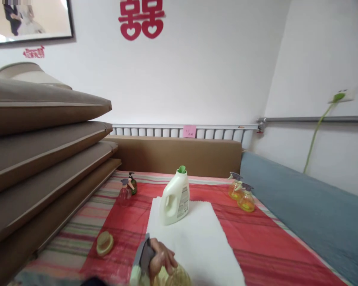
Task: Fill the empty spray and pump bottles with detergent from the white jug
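My left hand (161,258) is at the bottom edge, with its fingers wrapped round the neck of a yellowish spray bottle (176,277) that has a grey trigger (143,252). The bottle sits over the near end of a white cloth (203,234), which is spread on a red striped cover (256,242). A white detergent bottle (175,198) with a green cap stands on the far end of the cloth. My right hand is out of sight.
Two yellow spray bottles (241,194) stand at the far right, and a reddish bottle (124,192) and a green one (133,183) at the far left. A round tan disc (104,243) lies near left. Stacked brown cushions (41,159) fill the left; a blue pad (310,210) lines the right.
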A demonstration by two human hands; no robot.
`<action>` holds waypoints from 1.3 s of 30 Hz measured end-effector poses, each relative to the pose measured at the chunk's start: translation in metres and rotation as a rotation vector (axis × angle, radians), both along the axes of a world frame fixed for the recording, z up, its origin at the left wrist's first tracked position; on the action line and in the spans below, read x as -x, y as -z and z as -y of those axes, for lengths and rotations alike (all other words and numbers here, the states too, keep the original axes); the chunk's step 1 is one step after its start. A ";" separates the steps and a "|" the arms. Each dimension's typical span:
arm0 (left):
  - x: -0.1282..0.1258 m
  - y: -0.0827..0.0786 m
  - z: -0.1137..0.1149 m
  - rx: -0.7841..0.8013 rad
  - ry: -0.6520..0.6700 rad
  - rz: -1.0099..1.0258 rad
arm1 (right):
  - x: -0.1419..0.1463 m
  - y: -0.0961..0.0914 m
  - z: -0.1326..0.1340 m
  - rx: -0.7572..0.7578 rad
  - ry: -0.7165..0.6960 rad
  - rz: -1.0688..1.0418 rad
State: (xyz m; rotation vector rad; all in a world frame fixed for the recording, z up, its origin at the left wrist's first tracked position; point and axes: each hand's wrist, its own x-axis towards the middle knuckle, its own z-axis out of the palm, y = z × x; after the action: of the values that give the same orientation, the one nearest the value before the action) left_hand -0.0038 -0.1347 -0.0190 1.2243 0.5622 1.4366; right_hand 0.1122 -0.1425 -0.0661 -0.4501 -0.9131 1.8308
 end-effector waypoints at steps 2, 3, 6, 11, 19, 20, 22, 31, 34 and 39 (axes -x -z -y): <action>0.004 0.005 -0.002 0.003 -0.013 0.002 | -0.008 0.007 0.010 0.135 -0.073 -0.082; 0.005 0.006 -0.001 0.009 -0.021 0.004 | -0.013 0.010 0.014 0.192 -0.100 -0.108; 0.008 0.005 0.005 0.026 -0.042 0.013 | -0.024 0.021 0.030 0.295 -0.134 -0.134; 0.000 -0.005 0.020 -0.012 -0.050 0.102 | -0.031 0.034 0.049 0.410 -0.250 -0.180; -0.004 -0.011 0.023 0.003 -0.043 0.147 | -0.033 0.031 0.049 0.417 -0.234 -0.228; -0.004 -0.011 0.022 0.007 -0.047 0.157 | -0.033 0.030 0.049 0.396 -0.180 -0.245; -0.005 -0.011 0.022 0.006 -0.047 0.169 | -0.032 0.028 0.051 0.401 -0.137 -0.270; -0.008 -0.012 0.026 0.044 -0.085 0.141 | -0.031 0.022 0.055 0.459 -0.097 -0.311; -0.009 -0.016 0.027 0.044 -0.051 0.130 | -0.033 0.030 0.053 0.514 -0.186 -0.281; -0.007 -0.024 0.023 0.081 -0.039 0.204 | -0.037 0.043 0.048 0.515 -0.143 -0.298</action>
State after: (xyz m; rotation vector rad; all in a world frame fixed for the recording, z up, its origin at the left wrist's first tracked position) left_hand 0.0037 -0.1582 0.0052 0.9941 0.5011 1.5360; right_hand 0.1493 -0.1904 -0.1090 -0.4158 -0.2690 2.1944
